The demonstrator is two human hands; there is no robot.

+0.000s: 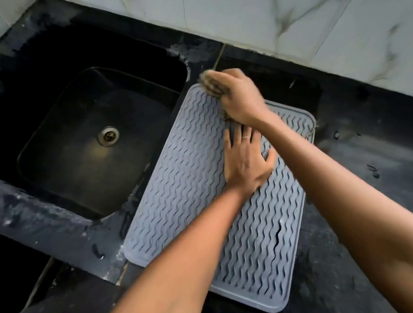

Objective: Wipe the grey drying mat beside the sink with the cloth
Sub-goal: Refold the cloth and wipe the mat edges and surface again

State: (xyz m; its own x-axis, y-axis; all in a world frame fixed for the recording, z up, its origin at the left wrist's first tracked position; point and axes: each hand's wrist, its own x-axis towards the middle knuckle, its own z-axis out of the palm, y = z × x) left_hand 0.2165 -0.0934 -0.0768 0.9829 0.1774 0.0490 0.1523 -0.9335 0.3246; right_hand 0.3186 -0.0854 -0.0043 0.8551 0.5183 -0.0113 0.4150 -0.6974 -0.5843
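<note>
Right hand (240, 97) fingers bunch cloth (212, 83) at grey mat (193, 180) far corner; left hand (246, 159) fingers flat on mat

Black stone counter (375, 151), dusty, chalky smears; black sink (90, 131) set in; white marble-veined wall tiles (238, 14) behind.

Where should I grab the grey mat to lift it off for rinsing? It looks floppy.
Pinch the mat at its near left corner, coming from the front edge of the counter. That corner lies bare, while the left hand presses its middle and the right hand holds the cloth at its far corner by the sink.
</note>
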